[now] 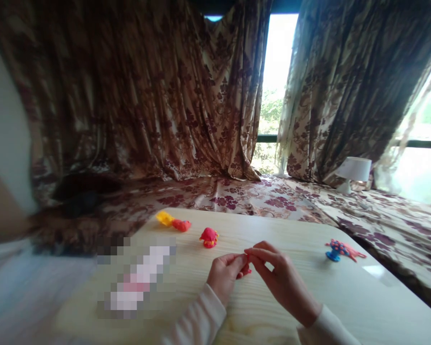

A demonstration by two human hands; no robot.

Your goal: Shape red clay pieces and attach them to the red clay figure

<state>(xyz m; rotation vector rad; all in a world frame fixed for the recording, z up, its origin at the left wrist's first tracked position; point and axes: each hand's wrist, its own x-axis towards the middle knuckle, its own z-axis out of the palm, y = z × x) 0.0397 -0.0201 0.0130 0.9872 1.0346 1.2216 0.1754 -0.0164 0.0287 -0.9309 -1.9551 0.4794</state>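
Observation:
Above the middle of the table, my left hand (225, 272) is closed around a small piece of red modelling clay (249, 272), most of it hidden by the fingers. My right hand (273, 262) meets it from the right, thumb and forefinger pinched on the same clay at the left fingertips. Just beyond the left hand stands a red clay figure (209, 236) with yellow bits around its lower part. Farther back on the left lie a yellow lump (164, 219) and a red clay lump (181, 225), touching each other.
A blue and pink clay figure (339, 250) stands on the right of the pale wooden table (280, 297). A blurred-out item (140, 278) lies at the left. Behind are a flower-patterned seat cover (237, 196), curtains (158, 96) and a white lamp (357, 169).

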